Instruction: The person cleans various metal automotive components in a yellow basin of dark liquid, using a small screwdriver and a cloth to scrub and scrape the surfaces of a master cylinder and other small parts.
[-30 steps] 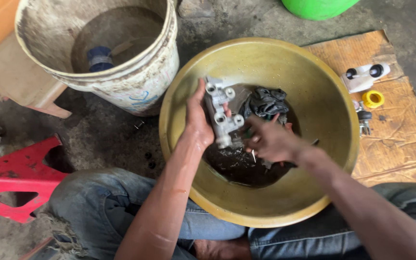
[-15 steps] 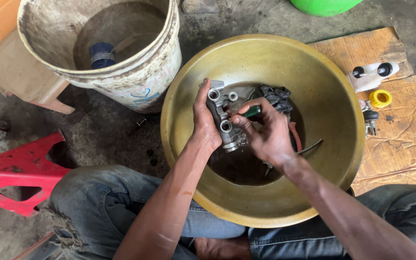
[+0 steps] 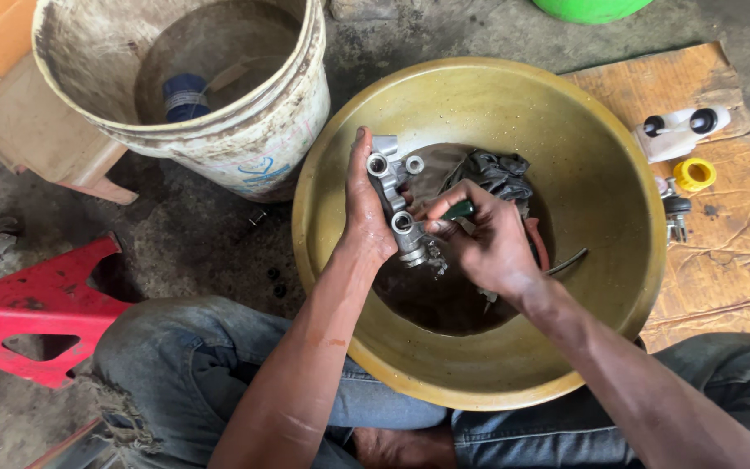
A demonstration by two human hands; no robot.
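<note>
Now, left hand [image 3: 365,213] grips a grey metal cylinder body [image 3: 397,213] above the yellow basin [image 3: 601,287]; right hand [image 3: 483,243] pinches a green-handled tool [image 3: 457,208] against it. Dark rag [image 3: 492,174] lies inside the basin.

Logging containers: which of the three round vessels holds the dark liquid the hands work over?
The wide yellow basin, centre. Both hands hold the metal part over it. The white bucket stands upper left; the green tub is barely visible.
</note>
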